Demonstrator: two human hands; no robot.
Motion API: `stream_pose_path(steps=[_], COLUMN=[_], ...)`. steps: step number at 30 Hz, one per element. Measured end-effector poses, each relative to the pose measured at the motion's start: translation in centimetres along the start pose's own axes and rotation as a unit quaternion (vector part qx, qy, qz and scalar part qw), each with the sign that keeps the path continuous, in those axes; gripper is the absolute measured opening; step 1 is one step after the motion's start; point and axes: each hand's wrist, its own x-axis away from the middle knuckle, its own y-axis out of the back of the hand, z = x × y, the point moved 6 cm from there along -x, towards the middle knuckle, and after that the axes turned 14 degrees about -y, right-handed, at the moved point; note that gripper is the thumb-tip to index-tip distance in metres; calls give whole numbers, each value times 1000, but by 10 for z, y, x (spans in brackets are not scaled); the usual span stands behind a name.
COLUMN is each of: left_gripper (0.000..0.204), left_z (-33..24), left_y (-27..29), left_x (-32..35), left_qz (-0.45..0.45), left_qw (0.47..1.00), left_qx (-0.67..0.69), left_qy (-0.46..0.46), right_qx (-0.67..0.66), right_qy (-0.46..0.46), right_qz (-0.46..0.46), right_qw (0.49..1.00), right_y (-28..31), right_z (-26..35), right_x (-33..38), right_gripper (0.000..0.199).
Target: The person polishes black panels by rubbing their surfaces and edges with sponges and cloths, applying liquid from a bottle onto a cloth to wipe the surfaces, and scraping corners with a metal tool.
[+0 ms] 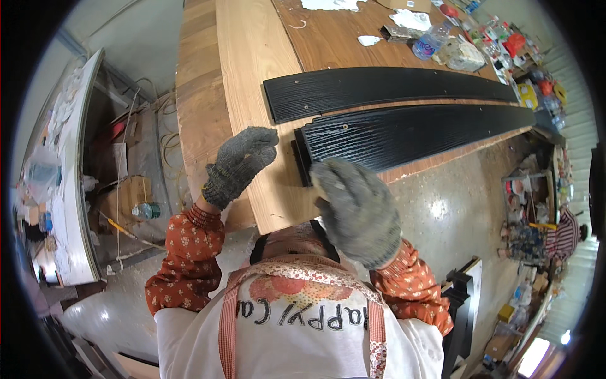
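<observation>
2 gloved hands raised: left hand (pixel 240 165) loosely curled, right hand (pixel 356 211) flat near black plank (pixel 404 136), both holding nothing.

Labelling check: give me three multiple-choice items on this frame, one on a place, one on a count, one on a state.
1. Where is the right hand?
A. at the near end of the nearer black board
B. on the plastic bottle
C. on the floor

2. How many long black boards lie on the wooden table?
A. one
B. two
C. four

3. How is the left hand?
A. bare
B. gripping a brush
C. in a grey knit glove, holding nothing

Answers: 1 A, the glove overlaps that board's end. 2 B, two lie side by side, the second being the farther black board. 3 C, it hovers above the light wood.
</observation>
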Motion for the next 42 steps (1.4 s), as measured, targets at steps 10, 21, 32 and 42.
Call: stream_pose_path(steps=[10, 21, 32, 42], left_gripper=[20, 21, 17, 18], left_z=[30, 41, 46, 53], left_y=[13, 15, 33, 45], left_x=[26, 37, 47, 59], left_qz=[-6, -49, -39, -21], left_qw=[1000, 973, 989, 998], left_qx=[6, 203, 104, 39], left_qy=[-20, 102, 100, 51], right_qx=[252, 251, 180, 181], right_qy=[-25, -78, -34, -3], right_qz=[79, 17, 15, 45], right_qw=[964, 965, 983, 983], right_y=[-26, -25, -21, -35], right_z=[56, 41, 30, 34], right_x=[32, 58, 62, 52], right_gripper=[38, 50, 44, 43])
